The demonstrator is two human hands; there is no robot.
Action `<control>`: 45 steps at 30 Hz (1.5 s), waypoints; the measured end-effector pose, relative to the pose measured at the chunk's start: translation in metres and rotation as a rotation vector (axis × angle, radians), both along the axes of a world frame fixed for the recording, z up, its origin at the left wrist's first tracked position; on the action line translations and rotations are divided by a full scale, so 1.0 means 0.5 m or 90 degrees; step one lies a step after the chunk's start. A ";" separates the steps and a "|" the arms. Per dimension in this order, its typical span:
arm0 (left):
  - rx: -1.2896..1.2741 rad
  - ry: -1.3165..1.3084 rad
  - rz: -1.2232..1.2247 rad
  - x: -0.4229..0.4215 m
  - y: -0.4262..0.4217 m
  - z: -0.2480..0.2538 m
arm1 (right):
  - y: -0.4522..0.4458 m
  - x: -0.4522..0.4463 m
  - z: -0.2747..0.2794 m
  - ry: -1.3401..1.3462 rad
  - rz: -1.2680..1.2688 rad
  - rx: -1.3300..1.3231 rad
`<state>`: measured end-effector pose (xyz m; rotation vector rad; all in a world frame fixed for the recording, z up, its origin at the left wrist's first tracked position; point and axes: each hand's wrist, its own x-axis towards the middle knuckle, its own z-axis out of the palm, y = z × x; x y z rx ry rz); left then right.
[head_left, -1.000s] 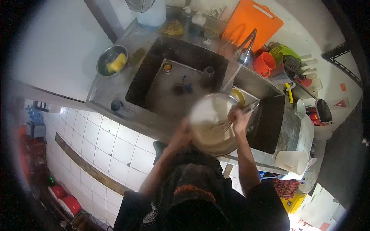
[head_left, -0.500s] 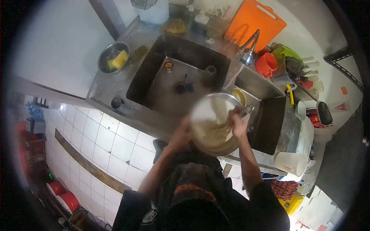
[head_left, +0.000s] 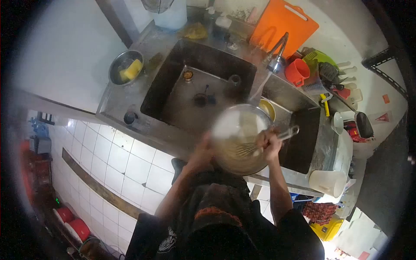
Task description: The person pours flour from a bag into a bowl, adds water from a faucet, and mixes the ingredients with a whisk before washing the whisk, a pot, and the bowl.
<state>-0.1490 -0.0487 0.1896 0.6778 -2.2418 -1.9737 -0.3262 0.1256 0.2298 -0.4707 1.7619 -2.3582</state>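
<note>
A large metal bowl (head_left: 240, 162) is tilted over the front edge of the sinks, with pale, cloudy liquid inside. At its left rim is my left hand (head_left: 203, 152), its fingers closed on the bowl and partly blurred. My right hand (head_left: 269, 144) is wrapped round a wire whisk (head_left: 247, 149); the whisk's wires are inside the bowl and its handle points to the upper right. From the faucet (head_left: 276, 65) a stream of water runs down towards the bowl's far rim.
The left sink basin (head_left: 186, 97) holds small items. A yellow bowl (head_left: 267, 109) lies in the right basin (head_left: 303, 143). Around them are a metal bowl with sponges (head_left: 125, 68), an orange cutting board (head_left: 284, 28), a red mug (head_left: 297, 71), utensils and a white pitcher (head_left: 328, 183).
The whisk has shifted and turned within the bowl, its handle now standing out further to the right. My right hand has moved slightly with it, while my left hand stays at the rim.
</note>
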 end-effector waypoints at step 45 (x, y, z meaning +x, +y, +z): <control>0.120 0.009 0.107 -0.011 0.039 0.027 | 0.182 0.081 0.015 -0.130 -0.078 -0.187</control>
